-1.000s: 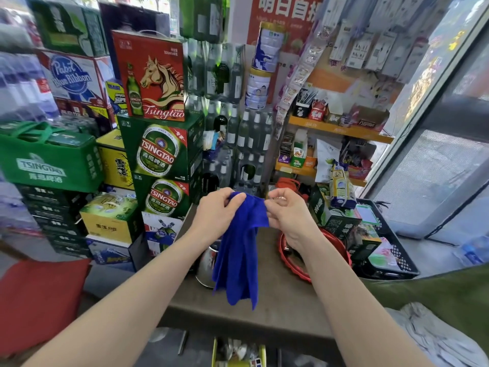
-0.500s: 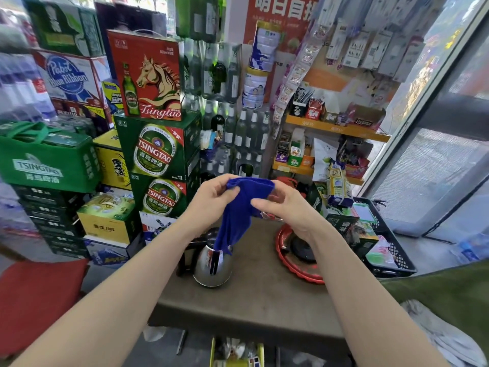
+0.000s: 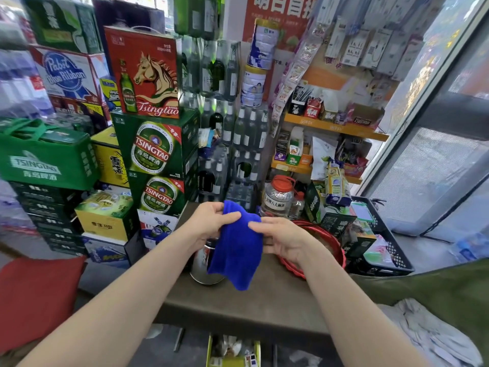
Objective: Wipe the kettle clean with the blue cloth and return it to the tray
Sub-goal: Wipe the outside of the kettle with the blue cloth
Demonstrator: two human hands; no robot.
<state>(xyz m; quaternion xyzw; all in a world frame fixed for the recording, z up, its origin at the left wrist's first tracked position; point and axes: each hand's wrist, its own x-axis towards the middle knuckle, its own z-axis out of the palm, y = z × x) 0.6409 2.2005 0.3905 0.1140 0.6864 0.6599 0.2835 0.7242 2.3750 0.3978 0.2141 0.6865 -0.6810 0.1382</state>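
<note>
Both hands held the soft blue cloth (image 3: 236, 247) up over the brown table (image 3: 264, 300). Left hand (image 3: 209, 226) pinched its top edge; right hand (image 3: 280, 238) gripped the side w/ thumb & fingers. The shiny round metal kettle (image 3: 202, 263) stood on the table behind the cloth, just left of the red round tray (image 3: 336, 247), not in it.

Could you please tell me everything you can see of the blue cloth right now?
The blue cloth is a plain, deep-blue towel of soft, fuzzy fabric. It hangs folded in mid-air above the brown table, its lower end drooping loose. The left hand pinches its top edge; the right hand touches its right side. It partly hides the steel kettle behind it.
</note>
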